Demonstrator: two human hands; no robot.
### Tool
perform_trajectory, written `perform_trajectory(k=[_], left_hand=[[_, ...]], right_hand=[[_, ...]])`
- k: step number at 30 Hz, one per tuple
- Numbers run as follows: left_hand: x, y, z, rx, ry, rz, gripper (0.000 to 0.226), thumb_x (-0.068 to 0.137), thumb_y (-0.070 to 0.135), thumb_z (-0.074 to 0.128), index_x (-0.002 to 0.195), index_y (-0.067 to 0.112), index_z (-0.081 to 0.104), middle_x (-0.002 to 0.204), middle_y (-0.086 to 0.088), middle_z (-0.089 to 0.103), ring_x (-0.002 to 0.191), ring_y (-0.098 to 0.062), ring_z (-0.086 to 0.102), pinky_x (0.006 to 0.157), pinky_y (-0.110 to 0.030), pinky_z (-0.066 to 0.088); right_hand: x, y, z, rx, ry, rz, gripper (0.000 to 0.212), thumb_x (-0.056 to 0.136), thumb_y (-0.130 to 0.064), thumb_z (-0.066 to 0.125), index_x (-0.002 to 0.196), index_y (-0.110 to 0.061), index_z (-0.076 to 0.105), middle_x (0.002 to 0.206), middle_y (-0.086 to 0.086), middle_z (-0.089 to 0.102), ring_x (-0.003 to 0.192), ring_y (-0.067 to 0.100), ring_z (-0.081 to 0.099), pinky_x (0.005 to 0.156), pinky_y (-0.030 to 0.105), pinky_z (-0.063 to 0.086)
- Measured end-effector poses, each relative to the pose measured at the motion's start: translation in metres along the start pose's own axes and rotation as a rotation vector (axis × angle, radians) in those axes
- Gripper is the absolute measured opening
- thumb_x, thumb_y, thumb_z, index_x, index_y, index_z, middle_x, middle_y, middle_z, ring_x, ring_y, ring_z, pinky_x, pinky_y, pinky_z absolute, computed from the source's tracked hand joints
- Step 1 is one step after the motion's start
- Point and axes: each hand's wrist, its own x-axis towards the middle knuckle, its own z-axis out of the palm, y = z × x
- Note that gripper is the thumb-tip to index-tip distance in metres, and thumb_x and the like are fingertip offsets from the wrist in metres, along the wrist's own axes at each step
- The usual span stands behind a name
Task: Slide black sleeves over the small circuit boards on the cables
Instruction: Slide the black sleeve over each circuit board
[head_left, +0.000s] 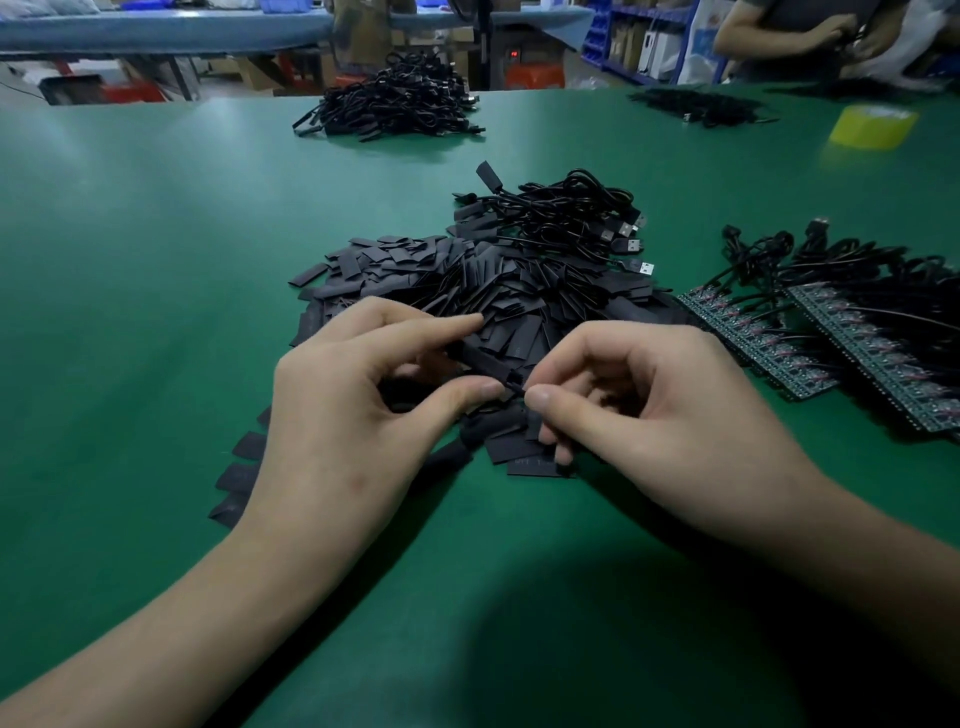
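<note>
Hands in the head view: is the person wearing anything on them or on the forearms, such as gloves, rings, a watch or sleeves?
No. The left hand and the right hand are bare: no gloves, rings or finger cots show. The forearms are bare too, with no watch, wristband or sleeve cuff in view up to the frame edge.

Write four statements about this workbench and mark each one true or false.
1. The left hand and right hand pinch one black tubular sleeve above the heap of flat black sleeves. True.
2. The circuit boards lie left of that heap. False: the rows of small green circuit boards lie to its right.
3. A yellow roll of tape sits far right on the green table mat. True.
4. The USB cables lie nearest the camera. False: the bundle of black USB cables lies beyond the heap.
</note>
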Motion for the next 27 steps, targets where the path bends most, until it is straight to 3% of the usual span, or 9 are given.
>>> perform_trajectory(k=[7,10,13,19,27], left_hand=[[0.001,0.002,0.003,-0.124,-0.063,-0.021,0.053,0.071,0.045,0.080,0.118,0.022,0.074,0.102,0.012,0.071,0.094,-0.002,0.070,0.087,-0.012,0.052],[0.000,0.001,0.004,-0.145,-0.062,-0.027,0.055,0.072,0.045,0.086,0.120,0.022,0.073,0.104,0.009,0.072,0.096,-0.006,0.072,0.091,-0.023,0.056],[0.000,0.002,0.004,-0.159,-0.058,-0.012,0.052,0.074,0.038,0.083,0.122,0.021,0.072,0.106,0.008,0.073,0.098,-0.005,0.072,0.091,-0.020,0.056],[-0.001,0.006,0.003,-0.103,-0.078,0.064,0.048,0.077,0.035,0.082,0.121,0.019,0.072,0.107,0.008,0.071,0.098,-0.010,0.071,0.092,-0.025,0.056],[0.000,0.005,0.002,-0.108,-0.058,0.042,0.045,0.076,0.035,0.082,0.118,0.021,0.073,0.107,0.010,0.071,0.099,-0.008,0.071,0.092,-0.023,0.055]], right_hand=[[-0.001,0.002,0.003,-0.097,0.016,-0.036,0.013,0.093,-0.011,0.072,0.084,-0.022,0.072,0.072,-0.003,0.073,0.061,0.010,0.071,0.062,0.030,0.058],[0.000,0.002,0.002,0.019,-0.021,0.024,0.016,0.096,-0.007,0.066,0.088,-0.019,0.073,0.075,0.002,0.074,0.064,0.017,0.072,0.063,0.029,0.060],[0.002,0.001,0.000,0.102,0.001,0.070,0.013,0.096,-0.008,0.066,0.089,-0.017,0.074,0.077,0.006,0.075,0.067,0.019,0.073,0.067,0.034,0.061],[0.001,-0.001,-0.005,-0.227,0.077,-0.118,0.005,0.088,-0.022,0.077,0.086,-0.027,0.076,0.076,-0.011,0.074,0.073,0.008,0.070,0.067,0.023,0.055],[0.003,-0.002,-0.010,-0.213,-0.060,-0.074,0.008,0.091,-0.027,0.070,0.087,-0.028,0.076,0.077,-0.008,0.074,0.069,0.010,0.069,0.069,0.033,0.054]])
